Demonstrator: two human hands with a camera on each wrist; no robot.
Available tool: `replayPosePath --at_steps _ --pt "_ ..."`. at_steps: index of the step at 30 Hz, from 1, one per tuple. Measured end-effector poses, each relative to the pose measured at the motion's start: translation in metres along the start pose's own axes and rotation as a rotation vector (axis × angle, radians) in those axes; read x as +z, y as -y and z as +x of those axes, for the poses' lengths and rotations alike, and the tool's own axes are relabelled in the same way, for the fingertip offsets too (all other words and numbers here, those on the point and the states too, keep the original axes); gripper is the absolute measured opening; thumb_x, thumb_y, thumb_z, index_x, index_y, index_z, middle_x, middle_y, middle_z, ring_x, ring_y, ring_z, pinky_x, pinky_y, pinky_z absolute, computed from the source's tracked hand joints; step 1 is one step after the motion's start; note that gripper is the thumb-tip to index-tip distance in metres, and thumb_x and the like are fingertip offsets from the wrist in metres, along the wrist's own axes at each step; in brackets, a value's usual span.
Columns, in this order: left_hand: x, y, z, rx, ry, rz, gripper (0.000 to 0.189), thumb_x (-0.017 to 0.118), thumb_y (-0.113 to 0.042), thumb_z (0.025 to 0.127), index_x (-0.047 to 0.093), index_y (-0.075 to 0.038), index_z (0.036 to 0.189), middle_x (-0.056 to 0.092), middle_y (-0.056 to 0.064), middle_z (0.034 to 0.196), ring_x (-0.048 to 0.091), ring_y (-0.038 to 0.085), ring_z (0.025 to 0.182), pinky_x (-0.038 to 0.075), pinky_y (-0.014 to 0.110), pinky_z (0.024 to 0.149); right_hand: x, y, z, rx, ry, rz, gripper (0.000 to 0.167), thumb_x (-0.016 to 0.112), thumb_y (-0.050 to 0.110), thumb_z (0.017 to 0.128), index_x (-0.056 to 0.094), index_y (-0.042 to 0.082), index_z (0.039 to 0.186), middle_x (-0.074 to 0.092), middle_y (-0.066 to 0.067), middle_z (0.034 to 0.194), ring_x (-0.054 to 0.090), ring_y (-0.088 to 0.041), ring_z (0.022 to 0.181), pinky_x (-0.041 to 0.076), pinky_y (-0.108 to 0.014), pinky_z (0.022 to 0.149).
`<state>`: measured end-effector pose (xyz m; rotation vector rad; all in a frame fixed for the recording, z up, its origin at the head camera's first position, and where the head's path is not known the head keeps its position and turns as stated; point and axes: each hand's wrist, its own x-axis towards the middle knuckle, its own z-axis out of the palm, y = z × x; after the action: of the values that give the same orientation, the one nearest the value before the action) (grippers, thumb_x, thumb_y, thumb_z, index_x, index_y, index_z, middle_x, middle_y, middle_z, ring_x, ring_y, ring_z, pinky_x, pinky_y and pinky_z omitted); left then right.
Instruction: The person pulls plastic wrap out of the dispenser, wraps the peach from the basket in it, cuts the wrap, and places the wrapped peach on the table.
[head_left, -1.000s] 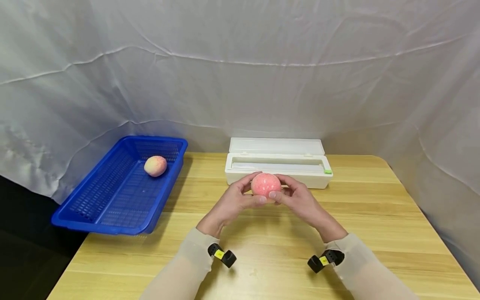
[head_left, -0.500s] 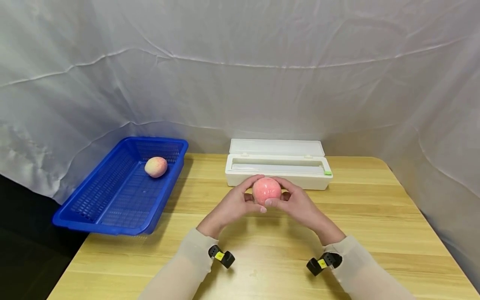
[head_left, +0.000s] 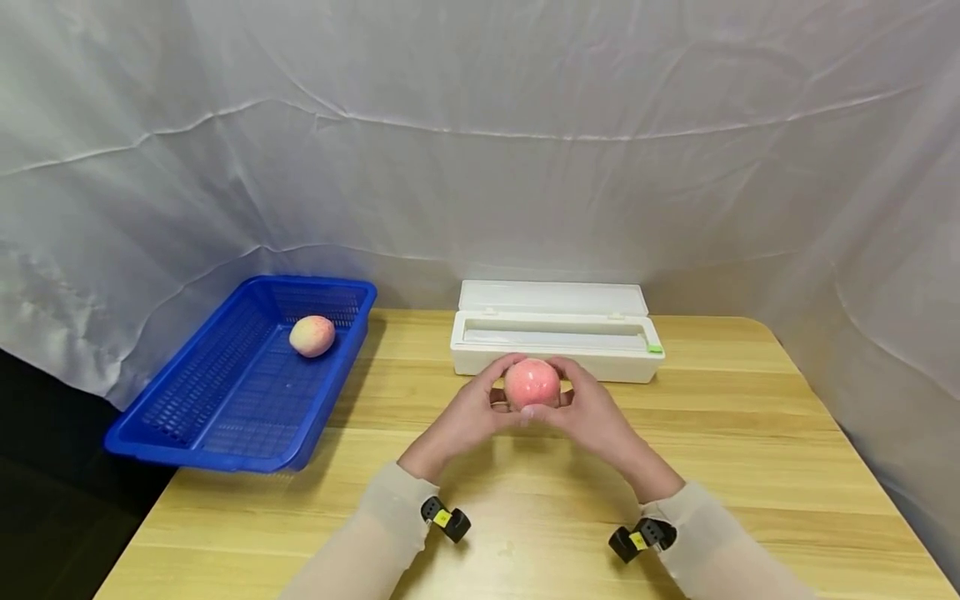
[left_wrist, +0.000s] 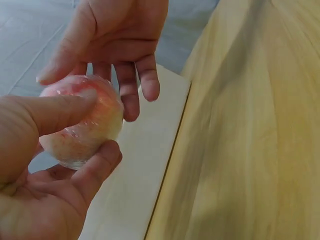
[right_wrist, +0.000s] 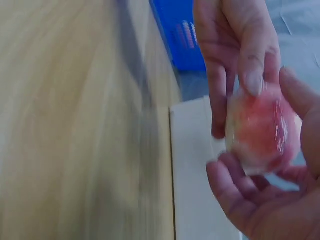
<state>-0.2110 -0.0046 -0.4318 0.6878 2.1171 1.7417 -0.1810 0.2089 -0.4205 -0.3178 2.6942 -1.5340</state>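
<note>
A round pink film-wrapped peach (head_left: 532, 382) is held above the yellow wood-grain counter (head_left: 765, 450), left-hand grip (head_left: 465, 412) and right-hand grip (head_left: 596, 417) both curled around it. Behind: a long white lidded box (head_left: 622, 367), open. Left: a blue plastic basket (head_left: 247, 459) holding a cream-and-pink peach (head_left: 312, 336).

Glare glints off my wrapped peach (head_left: 532, 382); light pools softly on the table (head_left: 517, 542). Blur streaks my right-wrist view.

The left hand (head_left: 468, 412), right hand (head_left: 598, 412) and wrapped peach (head_left: 532, 383) block the front of the white box (head_left: 581, 356); passage lies over the tabletop (head_left: 750, 417) rightward, or between box and blue basket (head_left: 206, 457).
</note>
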Motion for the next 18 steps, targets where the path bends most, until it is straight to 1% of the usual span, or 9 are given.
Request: replayPosePath --at_steps 2,4,7,9,11,13,15,18 --pt "0.001 0.001 0.000 -0.001 0.026 -0.004 0.087 0.078 0.000 0.093 0.035 -0.029 0.163 0.041 0.008 0.162 0.064 0.029 0.126 0.059 0.032 0.098 0.005 0.000 -0.001 0.002 -0.044 -0.042 0.084 0.092 0.038 0.083 0.049 0.006 0.148 0.059 -0.015 0.139 0.062 -0.023 0.096 0.057 -0.033 0.079" --pt "0.002 0.001 -0.001 -0.009 0.052 -0.004 0.092 0.071 0.008 0.093 0.028 -0.027 0.167 0.037 0.009 0.165 0.060 0.032 0.134 0.058 0.032 0.101 0.010 0.000 -0.001 0.000 -0.089 -0.091 0.079 0.092 0.037 0.083 0.051 0.004 0.143 0.060 -0.015 0.134 0.060 -0.023 0.096 0.055 -0.033 0.080" --pt "0.003 0.002 -0.003 -0.019 0.064 0.035 0.095 0.061 0.015 0.092 0.022 -0.025 0.169 0.033 0.012 0.169 0.055 0.036 0.141 0.056 0.033 0.104 0.016 -0.001 -0.003 0.007 -0.129 -0.142 0.075 0.091 0.039 0.083 0.053 0.003 0.137 0.060 -0.014 0.128 0.057 -0.023 0.095 0.052 -0.034 0.079" --pt "0.003 0.003 -0.004 -0.024 0.053 0.059 0.095 0.056 0.017 0.091 0.021 -0.023 0.170 0.030 0.014 0.171 0.053 0.037 0.143 0.056 0.035 0.105 0.018 -0.003 -0.004 0.012 -0.137 -0.167 0.074 0.090 0.040 0.084 0.053 0.002 0.135 0.060 -0.014 0.126 0.056 -0.023 0.094 0.051 -0.033 0.078" --pt "0.003 0.005 -0.005 -0.028 0.031 0.082 0.090 0.054 0.016 0.093 0.023 -0.021 0.169 0.030 0.016 0.171 0.054 0.039 0.142 0.056 0.038 0.105 0.020 -0.005 -0.005 0.021 -0.140 -0.188 0.073 0.090 0.041 0.085 0.053 0.002 0.135 0.060 -0.015 0.125 0.056 -0.023 0.093 0.050 -0.033 0.077" --pt "0.004 0.007 -0.006 -0.038 0.005 0.097 0.084 0.053 0.014 0.095 0.026 -0.018 0.168 0.033 0.018 0.169 0.056 0.039 0.140 0.057 0.039 0.104 0.021 -0.008 -0.006 0.030 -0.145 -0.207 0.073 0.089 0.041 0.085 0.053 0.002 0.135 0.060 -0.015 0.125 0.056 -0.023 0.093 0.050 -0.033 0.076" --pt "0.004 0.009 -0.007 -0.062 -0.019 0.115 0.080 0.052 0.013 0.097 0.028 -0.016 0.167 0.036 0.019 0.166 0.057 0.040 0.139 0.058 0.040 0.102 0.022 -0.011 -0.007 0.047 -0.148 -0.229 0.073 0.089 0.041 0.085 0.053 0.002 0.135 0.060 -0.015 0.126 0.057 -0.024 0.093 0.052 -0.035 0.077" --pt "0.003 0.009 -0.010 -0.106 -0.060 0.168 0.073 0.052 0.010 0.097 0.033 -0.012 0.164 0.045 0.021 0.160 0.057 0.041 0.138 0.057 0.045 0.102 0.022 -0.015 -0.008 0.084 -0.155 -0.268 0.074 0.088 0.043 0.085 0.053 0.002 0.136 0.061 -0.017 0.128 0.061 -0.026 0.099 0.056 -0.041 0.082"
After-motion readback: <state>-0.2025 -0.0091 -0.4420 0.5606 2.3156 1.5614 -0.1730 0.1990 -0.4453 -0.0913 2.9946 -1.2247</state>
